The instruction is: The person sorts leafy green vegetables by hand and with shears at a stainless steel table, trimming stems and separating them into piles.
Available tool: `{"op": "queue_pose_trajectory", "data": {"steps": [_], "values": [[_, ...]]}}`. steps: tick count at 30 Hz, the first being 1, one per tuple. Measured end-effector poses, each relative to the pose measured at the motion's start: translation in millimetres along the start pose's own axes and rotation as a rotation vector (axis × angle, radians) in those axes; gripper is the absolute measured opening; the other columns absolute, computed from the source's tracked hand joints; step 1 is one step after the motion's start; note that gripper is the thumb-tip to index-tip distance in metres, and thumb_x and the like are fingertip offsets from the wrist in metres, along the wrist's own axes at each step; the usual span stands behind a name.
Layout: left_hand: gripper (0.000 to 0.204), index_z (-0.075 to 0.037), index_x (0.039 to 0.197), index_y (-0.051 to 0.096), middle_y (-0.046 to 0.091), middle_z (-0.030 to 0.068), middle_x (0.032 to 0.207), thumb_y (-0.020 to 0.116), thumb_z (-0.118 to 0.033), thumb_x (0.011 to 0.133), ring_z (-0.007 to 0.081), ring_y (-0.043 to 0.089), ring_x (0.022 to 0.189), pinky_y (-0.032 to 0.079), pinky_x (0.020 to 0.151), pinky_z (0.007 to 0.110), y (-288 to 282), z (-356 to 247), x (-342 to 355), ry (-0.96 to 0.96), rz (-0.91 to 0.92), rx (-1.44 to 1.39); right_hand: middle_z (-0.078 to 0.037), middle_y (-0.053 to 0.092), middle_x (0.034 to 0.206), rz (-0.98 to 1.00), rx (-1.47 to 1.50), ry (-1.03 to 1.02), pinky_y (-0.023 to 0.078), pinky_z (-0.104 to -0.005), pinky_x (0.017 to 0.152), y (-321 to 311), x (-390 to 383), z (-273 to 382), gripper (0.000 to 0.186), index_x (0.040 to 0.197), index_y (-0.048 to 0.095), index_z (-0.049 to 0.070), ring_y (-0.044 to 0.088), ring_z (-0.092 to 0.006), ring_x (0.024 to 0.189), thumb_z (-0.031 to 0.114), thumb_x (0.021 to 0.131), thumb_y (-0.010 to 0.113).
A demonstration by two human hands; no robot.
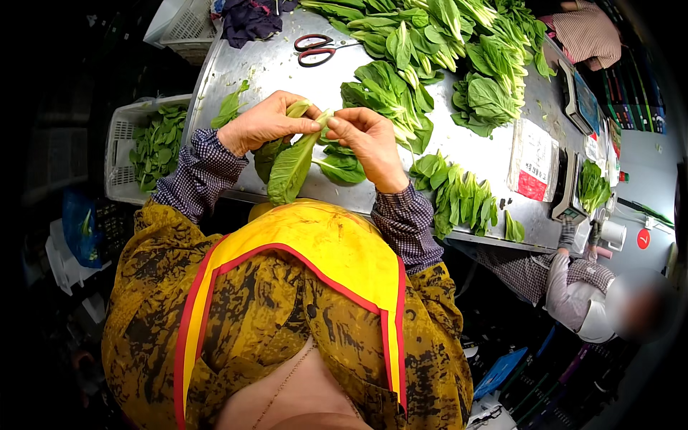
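Over the near edge of the metal table (287, 68), my left hand (269, 123) is closed round the pale stem end of a leafy green (294, 170). Its broad leaves hang down toward my yellow apron. At the same stem end, thumb and fingertips of my right hand (369, 142) pinch together; my fingers partly hide what they grip. A loose green leaf (342, 169) lies on the table just below my right hand. Beyond the hands rests a bunch of leafy greens (387, 97), stems toward the right.
Red-and-black handled scissors (315, 50) lie near a dark cloth (251, 21). A large pile of greens (444, 29) covers the far side. A white crate (118, 154) of leaves stands at left. To the right are trimmed greens (462, 197), scales (570, 190) and a co-worker (584, 287).
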State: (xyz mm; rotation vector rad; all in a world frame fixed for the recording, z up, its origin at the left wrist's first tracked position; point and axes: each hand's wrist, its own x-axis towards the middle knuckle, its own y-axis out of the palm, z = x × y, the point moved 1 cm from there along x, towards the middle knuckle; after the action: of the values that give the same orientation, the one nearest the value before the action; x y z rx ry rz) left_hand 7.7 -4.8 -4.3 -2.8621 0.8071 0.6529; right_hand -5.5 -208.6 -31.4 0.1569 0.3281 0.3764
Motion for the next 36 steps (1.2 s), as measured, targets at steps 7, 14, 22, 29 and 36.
{"op": "queue_pose_trajectory", "data": {"steps": [7, 14, 22, 29, 36], "values": [[0.025, 0.000, 0.100, 0.069, 0.065, 0.0000, 0.077, 0.070, -0.019, 0.084, 0.0032, 0.052, 0.060, 0.041, 0.053, 0.017, -7.4, 8.4, 0.1, 0.057, 0.014, -0.004, -0.004, 0.063, 0.079, -0.068, 0.049, -0.166, 0.049, -0.0220, 0.064, 16.2, 1.2, -5.9, 0.021, 0.104, 0.061, -0.002, 0.058, -0.0090, 0.071, 0.011, 0.088, 0.066], [0.024, 0.000, 0.097, 0.069, 0.069, 0.0036, 0.083, 0.067, -0.022, 0.087, 0.0043, 0.057, 0.069, 0.043, 0.059, 0.018, -10.0, 1.3, -3.7, 0.078, 0.129, 0.129, -0.003, 0.062, 0.076, -0.017, -0.064, -0.250, 0.045, -0.0218, 0.060, 20.6, 10.6, -15.9, 0.014, 0.095, 0.060, -0.002, 0.056, -0.0083, 0.067, 0.010, 0.089, 0.064], [0.023, 0.000, 0.090, 0.071, 0.069, 0.0035, 0.074, 0.068, -0.023, 0.086, 0.0093, 0.059, 0.064, 0.046, 0.059, 0.025, -30.8, 8.7, 6.8, -0.066, 0.272, 0.282, -0.018, 0.063, 0.077, -0.013, -0.512, -0.382, 0.049, -0.0347, 0.062, 25.2, 11.3, -17.2, 0.015, 0.090, 0.057, -0.004, 0.062, -0.0282, 0.068, 0.010, 0.086, 0.062], [0.024, -0.001, 0.092, 0.069, 0.069, 0.0055, 0.075, 0.065, -0.023, 0.084, 0.0116, 0.061, 0.067, 0.048, 0.062, 0.025, -69.5, -4.3, -8.9, -0.171, 0.200, 0.667, -0.019, 0.060, 0.075, 0.141, -0.592, -0.333, 0.050, -0.0390, 0.065, 27.8, 22.9, -37.7, 0.021, 0.089, 0.059, -0.005, 0.061, -0.0321, 0.069, 0.014, 0.082, 0.065], [0.039, 0.002, 0.118, 0.058, 0.067, 0.0082, 0.086, 0.057, -0.025, 0.089, 0.0120, 0.061, 0.081, 0.048, 0.073, 0.022, -88.7, 17.7, -27.3, -0.048, -0.018, 0.006, -0.014, 0.062, 0.084, -0.495, -0.889, -0.271, 0.050, -0.0356, 0.066, -83.1, 1.0, -41.8, 0.021, 0.094, 0.060, 0.001, 0.061, -0.0249, 0.073, 0.012, 0.079, 0.069]]}}
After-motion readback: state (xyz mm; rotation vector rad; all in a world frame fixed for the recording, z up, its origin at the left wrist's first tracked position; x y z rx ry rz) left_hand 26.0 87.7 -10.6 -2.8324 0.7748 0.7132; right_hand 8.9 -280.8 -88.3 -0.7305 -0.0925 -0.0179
